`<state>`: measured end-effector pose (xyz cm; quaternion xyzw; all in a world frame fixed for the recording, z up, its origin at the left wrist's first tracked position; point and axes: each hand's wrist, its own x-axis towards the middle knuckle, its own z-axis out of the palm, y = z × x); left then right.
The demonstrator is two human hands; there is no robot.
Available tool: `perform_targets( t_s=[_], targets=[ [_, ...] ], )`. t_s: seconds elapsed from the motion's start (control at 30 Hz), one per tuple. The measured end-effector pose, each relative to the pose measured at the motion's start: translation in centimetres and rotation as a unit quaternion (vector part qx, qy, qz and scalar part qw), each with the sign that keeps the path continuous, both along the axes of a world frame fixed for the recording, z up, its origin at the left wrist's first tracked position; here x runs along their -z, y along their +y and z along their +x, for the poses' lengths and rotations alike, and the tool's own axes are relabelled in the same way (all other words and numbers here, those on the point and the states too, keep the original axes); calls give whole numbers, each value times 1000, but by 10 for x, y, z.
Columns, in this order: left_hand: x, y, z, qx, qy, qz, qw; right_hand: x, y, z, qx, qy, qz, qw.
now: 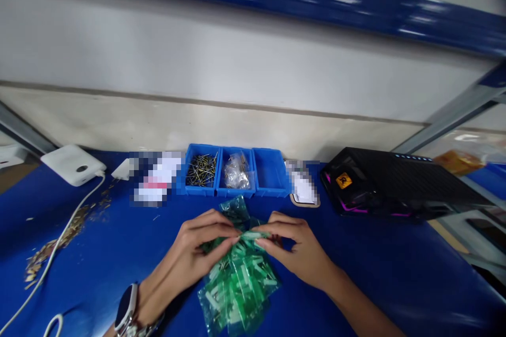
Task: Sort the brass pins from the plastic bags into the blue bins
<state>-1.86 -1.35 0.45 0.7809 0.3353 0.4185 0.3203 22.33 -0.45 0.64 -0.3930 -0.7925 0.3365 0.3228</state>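
Note:
A small green plastic bag [253, 235] is stretched between my two hands, with pale pieces showing through it. My left hand [203, 242] pinches its left end between thumb and fingers. At the other end, my right hand [294, 245] is closed on it with thumb and forefinger. Under both hands lies a pile of similar green clear bags [241, 289], holding white plug-like pieces and thin metal screws. One more bag [236, 209] lies just beyond my fingers. Whether the pinched bag is sealed, I cannot tell.
Three blue bins stand along the wall: one with screws [201, 170], one with clear bags [239, 172], one bare inside [271, 169]. A black computer case [379, 181] sits right. Wood-coloured scraps [47, 253], a white cable [75, 216] and a white charger [73, 164] lie left.

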Motion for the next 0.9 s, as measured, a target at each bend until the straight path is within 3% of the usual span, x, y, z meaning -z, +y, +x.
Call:
perform_targets(
  t_s=[0.17, 0.27, 0.33, 0.4, 0.47, 0.53, 0.63, 0.77, 0.9],
  targets=[
    [-3, 2, -1, -34, 26, 34, 999, 4, -1, -2, -30, -57, 78, 995],
    [0, 7, -7, -175, 32, 56, 983, 3, -5, -3, -40, -131, 101, 985],
    [3, 11, -13, -287, 31, 71, 955, -1, -7, -3, -47, -151, 71, 985],
    [4, 18, -17, -340, 49, 93, 934, -3, -7, -3, -35, -114, 13, 993],
    [3, 26, -16, -308, 118, 119, 937, -1, -3, -4, 9, -39, -64, 997],
    [-1, 38, -8, -229, 227, 141, 936, 4, 4, -5, 59, 22, -131, 989],
    [-7, 57, 10, -144, 345, 152, 915, 13, 13, -7, 86, 56, -161, 982],
    [-8, 75, 21, -110, 346, 153, 919, 16, 14, -5, 90, 78, -157, 980],
    [-9, 70, 15, -96, 301, 148, 937, 11, 11, -3, 93, 109, -164, 976]
  ],
)
